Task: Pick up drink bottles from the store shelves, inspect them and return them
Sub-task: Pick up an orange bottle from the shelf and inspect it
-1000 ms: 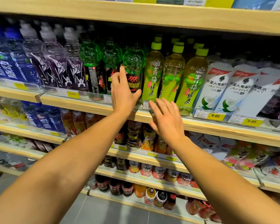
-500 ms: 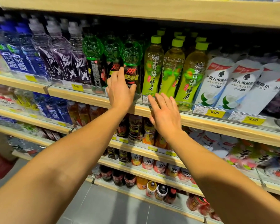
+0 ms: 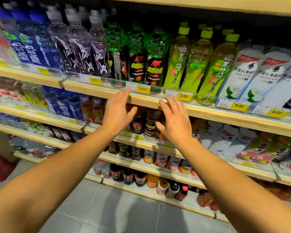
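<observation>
Green energy-drink bottles with black labels (image 3: 155,56) stand upright on the upper wooden shelf (image 3: 97,91), with yellow-green tea bottles (image 3: 178,58) to their right. My left hand (image 3: 118,111) hovers with fingers straight just below the shelf edge, in front of the green bottles, holding nothing. My right hand (image 3: 175,121) is spread open at the same height, under the tea bottles, also holding nothing. Neither hand touches a bottle. Both hands partly hide dark bottles (image 3: 150,123) on the shelf below.
Purple bottles (image 3: 81,46) and blue bottles (image 3: 32,44) stand left of the green ones, white pouches (image 3: 242,74) at the right. Yellow price tags (image 3: 143,89) line the shelf edges. Lower shelves hold more drinks. Grey tiled floor (image 3: 118,211) lies below.
My left hand has let go of the green bottle, which now stands on the shelf, and dropped below the shelf edge. My right hand has also pulled back slightly. The view shifted left.
</observation>
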Tool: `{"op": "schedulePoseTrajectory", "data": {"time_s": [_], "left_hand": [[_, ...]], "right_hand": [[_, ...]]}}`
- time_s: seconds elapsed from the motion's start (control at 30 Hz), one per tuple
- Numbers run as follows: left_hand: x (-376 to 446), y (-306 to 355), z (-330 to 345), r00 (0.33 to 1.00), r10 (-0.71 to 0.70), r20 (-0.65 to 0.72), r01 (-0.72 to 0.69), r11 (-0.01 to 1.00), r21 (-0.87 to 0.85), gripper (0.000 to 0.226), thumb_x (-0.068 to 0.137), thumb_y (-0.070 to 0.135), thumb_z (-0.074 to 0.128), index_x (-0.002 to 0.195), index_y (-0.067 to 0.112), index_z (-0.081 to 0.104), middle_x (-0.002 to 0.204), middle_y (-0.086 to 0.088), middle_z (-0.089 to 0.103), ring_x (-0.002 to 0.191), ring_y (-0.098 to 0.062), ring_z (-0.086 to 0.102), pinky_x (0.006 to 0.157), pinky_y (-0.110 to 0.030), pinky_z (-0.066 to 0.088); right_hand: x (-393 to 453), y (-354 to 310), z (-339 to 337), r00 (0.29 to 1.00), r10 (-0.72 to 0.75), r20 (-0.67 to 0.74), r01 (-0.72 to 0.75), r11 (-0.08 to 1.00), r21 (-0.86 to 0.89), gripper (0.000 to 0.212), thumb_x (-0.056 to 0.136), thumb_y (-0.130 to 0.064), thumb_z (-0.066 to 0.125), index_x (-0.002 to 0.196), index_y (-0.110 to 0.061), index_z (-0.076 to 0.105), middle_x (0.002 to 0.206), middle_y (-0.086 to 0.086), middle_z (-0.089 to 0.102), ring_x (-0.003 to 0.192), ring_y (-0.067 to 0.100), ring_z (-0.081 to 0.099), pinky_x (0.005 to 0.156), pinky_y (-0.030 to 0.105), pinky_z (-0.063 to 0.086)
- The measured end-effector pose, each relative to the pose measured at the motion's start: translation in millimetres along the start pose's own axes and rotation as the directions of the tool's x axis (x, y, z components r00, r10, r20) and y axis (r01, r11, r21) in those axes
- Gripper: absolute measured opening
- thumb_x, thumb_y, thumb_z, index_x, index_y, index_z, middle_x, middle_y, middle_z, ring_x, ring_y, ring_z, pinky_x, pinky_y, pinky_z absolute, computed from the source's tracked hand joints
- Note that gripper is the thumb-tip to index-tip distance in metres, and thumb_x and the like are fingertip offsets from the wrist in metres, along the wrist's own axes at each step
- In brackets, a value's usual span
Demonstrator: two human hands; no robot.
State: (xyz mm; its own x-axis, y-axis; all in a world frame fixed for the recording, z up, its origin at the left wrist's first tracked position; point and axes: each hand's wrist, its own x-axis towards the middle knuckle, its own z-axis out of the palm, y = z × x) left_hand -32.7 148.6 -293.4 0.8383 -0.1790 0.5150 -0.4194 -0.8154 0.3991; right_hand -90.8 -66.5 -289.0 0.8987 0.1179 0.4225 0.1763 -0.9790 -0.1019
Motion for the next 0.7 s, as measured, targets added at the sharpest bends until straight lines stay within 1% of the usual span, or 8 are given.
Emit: {"op": "schedulePoseTrajectory", "data": {"time_s": [0.07,0.17,0.27,0.37,0.43,0.53,0.6,0.7], "left_hand": [[-11,-21,-2,0.999,0.002,0.049,-0.002,1.0,0.002,0.073,0.094,0.038,0.062,0.154,0.012,0.031,0.157,-0.011,0.037,0.146,-0.028,0.031,0.117,-0.052,0.028],[-29,-49,-5,0.992,0.018,0.125,-0.017,1.0,-0.009,0.075,0.094,0.04,0.062,0.156,0.015,0.027,0.16,-0.009,0.03,0.147,-0.029,0.028,0.118,-0.052,0.026],[-44,-79,-2,0.981,0.038,0.188,-0.041,0.999,0.01,0.073,0.095,0.044,0.059,0.156,0.016,0.029,0.16,-0.009,0.03,0.147,-0.029,0.028,0.118,-0.052,0.026],[-57,-104,7,0.969,0.038,0.244,-0.045,0.999,0.02,0.072,0.096,0.044,0.058,0.156,0.017,0.028,0.161,-0.009,0.029,0.148,-0.029,0.026,0.119,-0.051,0.024],[-63,-117,15,0.967,0.05,0.25,-0.057,0.998,0.021,0.072,0.096,0.045,0.057,0.156,0.017,0.028,0.16,-0.009,0.03,0.147,-0.029,0.028,0.119,-0.05,0.025],[-70,-129,32,0.965,0.064,0.253,-0.071,0.997,0.021,0.072,0.095,0.044,0.059,0.155,0.018,0.029,0.16,-0.009,0.031,0.146,-0.03,0.029,0.118,-0.051,0.025],[-73,-131,47,0.968,0.069,0.243,-0.075,0.997,0.017,0.072,0.095,0.044,0.06,0.155,0.02,0.028,0.16,-0.008,0.03,0.147,-0.029,0.028,0.119,-0.052,0.025],[-76,-130,79,0.97,0.112,0.214,-0.116,0.993,0.005,0.073,0.094,0.043,0.061,0.155,0.018,0.029,0.161,-0.009,0.029,0.148,-0.029,0.027,0.12,-0.051,0.022]], "right_hand": [[-5,-18,8,0.999,0.045,0.013,-0.045,0.999,0.006,0.08,0.086,-0.043,0.069,0.153,-0.019,0.033,0.16,0.007,0.027,0.15,0.03,0.018,0.123,0.045,0.014],[-13,-45,24,0.994,0.106,0.039,-0.107,0.994,0.022,0.08,0.087,-0.044,0.068,0.153,-0.019,0.032,0.159,0.008,0.03,0.147,0.031,0.022,0.123,0.044,0.016],[-22,-65,43,0.98,0.183,0.075,-0.187,0.981,0.053,0.079,0.089,-0.045,0.066,0.154,-0.021,0.029,0.161,0.005,0.024,0.15,0.028,0.017,0.123,0.042,0.015],[-30,-73,62,0.963,0.248,0.109,-0.257,0.963,0.078,0.076,0.092,-0.045,0.064,0.154,-0.022,0.028,0.161,0.004,0.023,0.15,0.027,0.015,0.123,0.043,0.018],[-36,-72,74,0.954,0.281,0.11,-0.29,0.953,0.083,0.076,0.092,-0.045,0.064,0.154,-0.021,0.029,0.161,0.003,0.023,0.15,0.026,0.016,0.122,0.044,0.021],[-43,-63,90,0.944,0.312,0.109,-0.323,0.94,0.109,0.076,0.092,-0.043,0.065,0.154,-0.019,0.029,0.161,0.004,0.023,0.149,0.026,0.015,0.121,0.044,0.021],[-45,-56,101,0.946,0.314,0.08,-0.322,0.939,0.117,0.076,0.092,-0.043,0.066,0.154,-0.018,0.029,0.161,0.005,0.024,0.149,0.026,0.016,0.121,0.044,0.021],[-45,-41,120,0.951,0.309,0.0,-0.306,0.941,0.145,0.077,0.088,-0.04,0.069,0.152,-0.015,0.034,0.159,0.007,0.029,0.147,0.028,0.021,0.121,0.044,0.023]]}}
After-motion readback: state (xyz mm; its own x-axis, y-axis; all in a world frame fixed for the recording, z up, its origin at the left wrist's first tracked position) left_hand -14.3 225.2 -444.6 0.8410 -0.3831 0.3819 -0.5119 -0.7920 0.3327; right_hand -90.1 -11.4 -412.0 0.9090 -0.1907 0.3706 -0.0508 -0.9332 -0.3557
